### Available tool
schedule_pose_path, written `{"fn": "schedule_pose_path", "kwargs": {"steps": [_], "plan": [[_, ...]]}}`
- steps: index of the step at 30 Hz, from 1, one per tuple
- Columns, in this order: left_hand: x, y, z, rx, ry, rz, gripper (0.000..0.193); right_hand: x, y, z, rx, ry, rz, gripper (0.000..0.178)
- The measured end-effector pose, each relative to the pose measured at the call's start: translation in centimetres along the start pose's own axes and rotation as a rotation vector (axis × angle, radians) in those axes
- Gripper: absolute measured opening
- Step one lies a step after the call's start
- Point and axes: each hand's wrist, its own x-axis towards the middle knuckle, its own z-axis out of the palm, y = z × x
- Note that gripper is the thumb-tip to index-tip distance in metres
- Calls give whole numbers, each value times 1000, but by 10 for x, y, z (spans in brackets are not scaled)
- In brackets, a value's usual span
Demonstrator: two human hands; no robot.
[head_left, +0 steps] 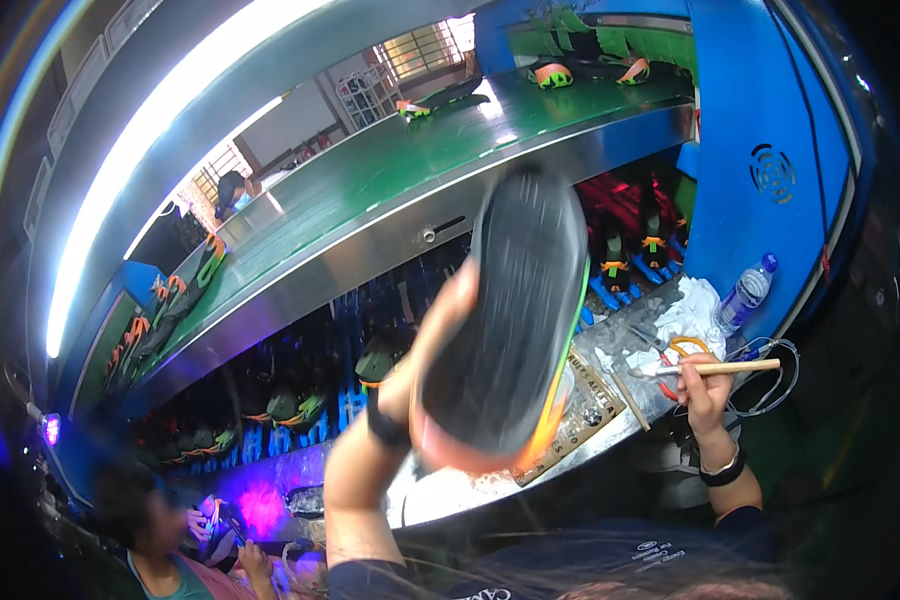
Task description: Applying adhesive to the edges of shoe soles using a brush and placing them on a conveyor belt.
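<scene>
Left hand (450, 305) and right hand (705, 392), each occupied: the left is clamped on the near-side edge of a shoe sole (510, 300), its remaining fingers hidden behind it, while the right pinches a slim wooden-handled tool (740, 367) between thumb and fingers, its working end too small to make out. The sole stands raised and tilted, just right of the left fingers and well apart from the right ones, its broad black face toward the viewer, blurred, with orange and green along the rim; no lettering can be read on that face. Just left of the right fingertips lie a red-handled tool (667, 387) and an orange loop (688, 345); beyond them are crumpled white paper (695, 308) and a clear bottle (748, 292) with a violet-blue cap, its label too small to read. Between the hands, partly covered by the sole, a tan board (592, 415) bears large dark capitals, beside a thin stick (631, 402). Below the hands, a dark shirt (610, 560) carries white print. Farther out, above the left fingers, runs a green conveyor belt (370, 175) bearing shoes; above the right fingers, a blue panel (720, 100) shows a round black emblem.
</scene>
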Motion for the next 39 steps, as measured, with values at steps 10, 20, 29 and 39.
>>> {"fn": "schedule_pose_path", "kwargs": {"steps": [10,20,29,39], "plan": [[73,17,-4,469,50,-90,57,-10,7,-10,45,0,34,8],[-145,136,-145,1665,1113,505,24,-3,40,5,38,-46,112,9],[-249,251,-288,1864,1920,-71,64,-1,51,14,-87,27,112,8],[-223,289,-344,1712,1747,-188,44,-5,43,39,-166,2,131,9]]}}
